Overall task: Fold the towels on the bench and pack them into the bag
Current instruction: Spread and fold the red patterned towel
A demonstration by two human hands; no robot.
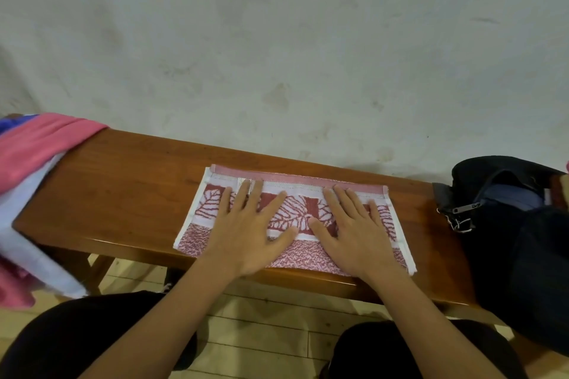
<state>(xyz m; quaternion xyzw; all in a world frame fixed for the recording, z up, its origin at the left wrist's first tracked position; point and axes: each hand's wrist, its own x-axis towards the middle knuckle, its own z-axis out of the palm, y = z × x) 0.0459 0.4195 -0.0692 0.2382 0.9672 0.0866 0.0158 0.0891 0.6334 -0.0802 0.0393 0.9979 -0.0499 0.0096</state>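
A red and white leaf-patterned towel [303,212] lies folded flat in the middle of the wooden bench [123,191]. My left hand [249,231] rests palm down on its left half, fingers spread. My right hand [354,231] presses flat on its right half, fingers apart. Neither hand grips anything. A black bag [511,224] stands open at the bench's right end, with a blue lining and a zipper pull showing. A pile of pink, white and blue towels [34,163] hangs over the bench's left end.
A pale stained wall [277,40] runs directly behind the bench. Below are my dark-clad knees [92,335] and a light wooden floor [261,335]. Bare bench surface lies between the folded towel and the pile at the left.
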